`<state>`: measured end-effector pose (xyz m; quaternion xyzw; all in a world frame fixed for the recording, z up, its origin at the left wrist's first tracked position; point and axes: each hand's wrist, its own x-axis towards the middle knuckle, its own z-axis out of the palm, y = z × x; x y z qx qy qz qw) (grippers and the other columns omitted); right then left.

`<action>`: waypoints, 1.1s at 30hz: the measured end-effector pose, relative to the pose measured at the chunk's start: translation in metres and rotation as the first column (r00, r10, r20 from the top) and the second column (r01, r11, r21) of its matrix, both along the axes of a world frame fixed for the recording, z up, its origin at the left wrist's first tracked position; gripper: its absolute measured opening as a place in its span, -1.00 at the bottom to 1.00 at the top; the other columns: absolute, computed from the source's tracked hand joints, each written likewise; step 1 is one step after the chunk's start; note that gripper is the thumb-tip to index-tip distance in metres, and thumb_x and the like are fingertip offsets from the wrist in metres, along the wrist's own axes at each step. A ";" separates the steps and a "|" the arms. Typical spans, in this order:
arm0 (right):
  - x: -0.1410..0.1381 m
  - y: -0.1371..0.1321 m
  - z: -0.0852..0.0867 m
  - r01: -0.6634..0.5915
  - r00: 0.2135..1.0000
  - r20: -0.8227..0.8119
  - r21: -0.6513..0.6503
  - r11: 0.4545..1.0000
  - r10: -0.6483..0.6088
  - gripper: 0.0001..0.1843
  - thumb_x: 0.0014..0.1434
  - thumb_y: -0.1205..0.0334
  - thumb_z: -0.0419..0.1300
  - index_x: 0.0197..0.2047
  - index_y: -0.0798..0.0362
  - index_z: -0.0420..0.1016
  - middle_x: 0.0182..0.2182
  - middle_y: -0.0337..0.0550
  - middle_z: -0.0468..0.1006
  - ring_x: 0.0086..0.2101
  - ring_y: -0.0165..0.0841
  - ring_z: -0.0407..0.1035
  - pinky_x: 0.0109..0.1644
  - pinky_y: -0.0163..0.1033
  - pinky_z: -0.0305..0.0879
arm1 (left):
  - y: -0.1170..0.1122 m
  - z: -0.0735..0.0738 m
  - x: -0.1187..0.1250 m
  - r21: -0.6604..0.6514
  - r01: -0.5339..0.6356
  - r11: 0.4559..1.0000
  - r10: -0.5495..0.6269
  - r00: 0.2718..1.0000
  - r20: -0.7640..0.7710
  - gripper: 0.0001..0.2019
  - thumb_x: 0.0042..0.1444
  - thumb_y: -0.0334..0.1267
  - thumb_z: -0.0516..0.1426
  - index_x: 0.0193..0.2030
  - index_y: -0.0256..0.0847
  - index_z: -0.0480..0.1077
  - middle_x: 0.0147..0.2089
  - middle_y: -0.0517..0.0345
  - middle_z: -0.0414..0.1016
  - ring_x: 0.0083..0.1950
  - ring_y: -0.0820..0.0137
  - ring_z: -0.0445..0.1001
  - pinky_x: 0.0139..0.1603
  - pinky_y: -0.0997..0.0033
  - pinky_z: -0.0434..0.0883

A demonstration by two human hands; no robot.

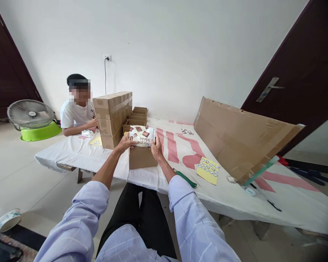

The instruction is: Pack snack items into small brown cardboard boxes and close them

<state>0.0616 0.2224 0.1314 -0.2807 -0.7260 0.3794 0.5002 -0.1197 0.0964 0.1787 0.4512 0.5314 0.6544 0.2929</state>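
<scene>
Between my two hands is a white snack packet (141,135) printed with brown squares and upside-down lettering. My left hand (124,142) grips its left end, and my right hand (157,146) grips its right end. The packet is right above a small cardboard box (143,158) at the table's near edge; its underside hides the box's top, so I cannot tell whether they touch. Just behind stands a row of cardboard boxes with raised flaps (138,117). Left of my hands, taped cardboard boxes (113,116) are stacked high.
A person in a white shirt (78,118) leans at the table's left end. On the cloth-covered table (177,125) lie a green-handled tool (186,179), a yellow sticker sheet (207,170), a tape roll (231,179) and a black-handled thin tool (273,205). A large cardboard sheet (243,138) stands to the right.
</scene>
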 end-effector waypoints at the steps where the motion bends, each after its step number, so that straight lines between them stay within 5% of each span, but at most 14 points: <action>1: 0.001 -0.002 0.003 -0.009 1.000 0.000 0.000 1.000 0.009 -0.21 0.40 -0.13 0.14 0.60 -0.09 0.21 0.48 -0.08 0.43 0.41 -0.12 0.33 0.45 0.07 0.39 | 0.000 0.002 0.000 0.012 -0.004 1.000 0.004 1.000 0.000 -0.26 -0.38 -0.25 0.59 -0.03 -0.24 0.39 -0.27 0.21 0.52 -0.39 0.48 0.44 -0.47 0.55 0.40; 6: 0.005 -0.013 0.030 -0.030 0.998 -0.053 0.083 0.996 0.034 -0.18 0.47 -0.21 0.08 0.65 -0.09 0.11 0.54 -0.04 0.32 0.46 -0.12 0.25 0.48 0.11 0.35 | -0.003 0.022 0.004 0.123 -0.016 0.992 0.016 1.000 -0.002 -0.25 -0.35 -0.20 0.58 0.01 -0.20 0.39 -0.23 0.20 0.54 -0.35 0.43 0.49 -0.44 0.52 0.41; 14: 0.019 -0.042 0.092 -0.045 0.971 -0.211 0.285 0.957 0.108 -0.18 0.54 -0.19 0.02 0.70 -0.09 -0.04 0.62 -0.06 0.13 0.58 -0.16 0.03 0.68 0.10 -0.04 | -0.023 0.066 0.018 0.378 0.007 0.926 0.029 0.996 -0.089 -0.39 -0.12 -0.15 0.53 0.07 -0.17 0.45 -0.07 0.12 0.61 -0.26 0.39 0.53 -0.36 0.51 0.45; 24: 0.030 -0.058 0.123 0.005 0.971 -0.222 0.384 0.923 0.087 -0.20 0.57 -0.19 -0.05 0.72 -0.18 -0.14 0.64 -0.13 0.09 0.60 -0.14 -0.03 0.68 0.18 -0.04 | -0.034 0.095 0.030 0.485 0.023 0.874 0.039 0.992 -0.117 -0.27 -0.14 -0.08 0.57 0.14 -0.14 0.41 -0.04 0.14 0.60 -0.13 0.31 0.61 -0.17 0.44 0.55; 28: 0.037 -0.070 0.117 -0.002 0.966 -0.237 0.390 0.921 0.102 -0.16 0.56 -0.20 -0.02 0.73 -0.16 -0.21 0.63 -0.08 0.09 0.59 -0.07 0.00 0.66 0.24 0.01 | -0.047 0.095 0.034 0.486 0.041 0.873 0.012 0.994 -0.106 -0.30 -0.12 -0.08 0.58 0.12 -0.16 0.45 -0.08 0.14 0.62 -0.16 0.32 0.61 -0.20 0.45 0.54; 33: 0.054 -0.080 0.067 -0.123 0.989 -0.030 0.378 0.918 0.145 -0.23 0.53 -0.17 0.09 0.66 -0.07 0.11 0.49 0.05 0.37 0.47 -0.01 0.26 0.57 0.22 0.21 | -0.070 0.050 0.020 0.288 0.055 0.956 -0.057 0.998 -0.002 -0.48 -0.13 -0.03 0.59 -0.13 -0.26 0.58 -0.27 0.09 0.65 -0.32 0.31 0.59 -0.27 0.34 0.54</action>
